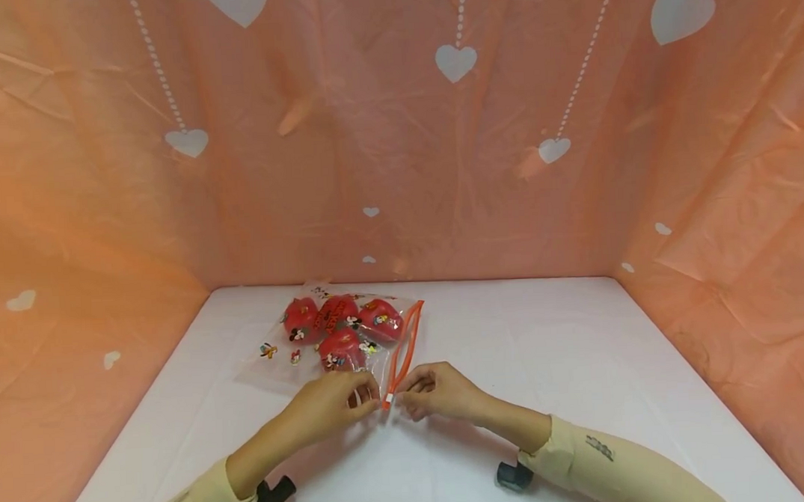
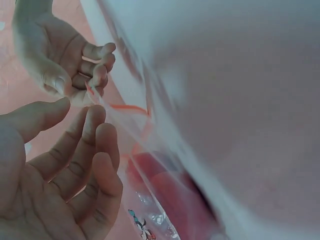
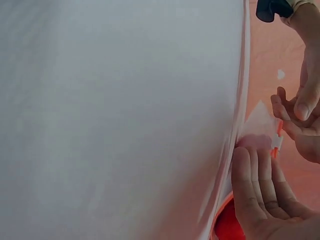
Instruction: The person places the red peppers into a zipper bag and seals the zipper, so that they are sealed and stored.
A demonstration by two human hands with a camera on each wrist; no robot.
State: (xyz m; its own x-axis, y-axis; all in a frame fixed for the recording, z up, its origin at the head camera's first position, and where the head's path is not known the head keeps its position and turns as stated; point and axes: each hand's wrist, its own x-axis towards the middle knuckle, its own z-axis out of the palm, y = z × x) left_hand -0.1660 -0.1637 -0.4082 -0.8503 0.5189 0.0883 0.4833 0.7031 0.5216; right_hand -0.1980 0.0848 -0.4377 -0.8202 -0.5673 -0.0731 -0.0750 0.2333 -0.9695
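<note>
A clear zip bag (image 1: 279, 369) printed with cartoon figures lies on the white table, its orange zip strip (image 1: 412, 333) along the right side. Inside are several red, apple-like round things (image 1: 381, 321). A white slider (image 1: 390, 397) sits at the strip's near end. Just left of that end is my left hand (image 1: 331, 407); in the left wrist view its thumb stands apart from its loosely bent fingers (image 2: 107, 175). My right hand (image 1: 445, 391) is close on the slider's right, with fingers (image 3: 255, 175) fairly straight in the right wrist view. No grip on the bag shows.
The white table (image 1: 547, 342) extends to both sides of the bag. Behind and beside it hang orange sheets (image 1: 398, 169) with white hearts. A dark device (image 1: 274, 495) is at the left wrist, another dark device (image 1: 514, 477) at the right.
</note>
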